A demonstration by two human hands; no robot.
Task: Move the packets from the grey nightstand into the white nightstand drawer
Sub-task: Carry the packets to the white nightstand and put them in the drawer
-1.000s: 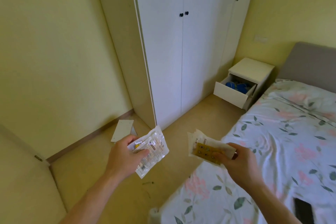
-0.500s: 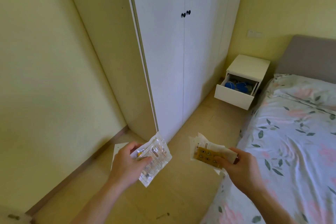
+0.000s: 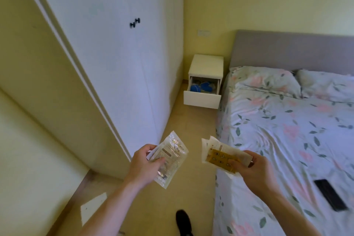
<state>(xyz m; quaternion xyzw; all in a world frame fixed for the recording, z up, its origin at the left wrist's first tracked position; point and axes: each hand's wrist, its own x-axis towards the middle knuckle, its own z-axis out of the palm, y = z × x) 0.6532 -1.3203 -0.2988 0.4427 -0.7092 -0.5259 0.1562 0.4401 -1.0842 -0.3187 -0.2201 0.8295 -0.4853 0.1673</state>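
Between wardrobe [image 3: 118, 67] and bed [image 3: 287, 130], packets [image 3: 170, 157] gripped in both hands [image 3: 142, 165].

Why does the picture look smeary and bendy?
In the head view, the wardrobe and its knobs are blurred, the phone on the bed smears too, and the wide lens bends the wardrobe's straight edges; the packets stay fairly sharp.
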